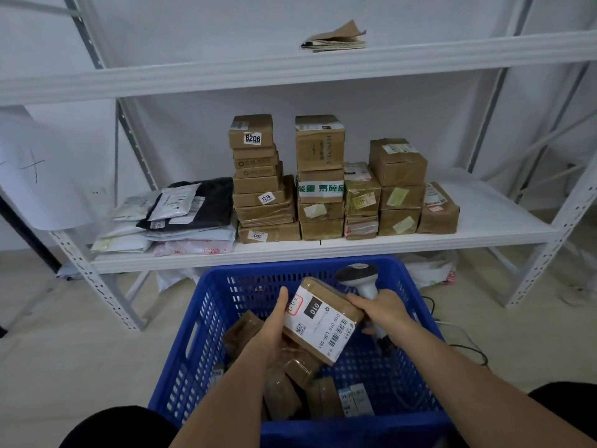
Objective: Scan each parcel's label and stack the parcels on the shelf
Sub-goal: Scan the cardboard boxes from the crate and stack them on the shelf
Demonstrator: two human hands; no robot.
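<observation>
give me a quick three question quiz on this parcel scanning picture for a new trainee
1. True or false: the left hand holds the parcel.
2. What does the right hand grip? A scanner, B tape, C pen.
3. Where do unscanned parcels lie?

Key:
1. True; its label faces up.
2. A.
3. In the blue crate below the shelf.

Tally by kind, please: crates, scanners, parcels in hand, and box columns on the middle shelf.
crate: 1
scanner: 1
parcel in hand: 1
box columns, the last a single box: 5
Total: 8
</observation>
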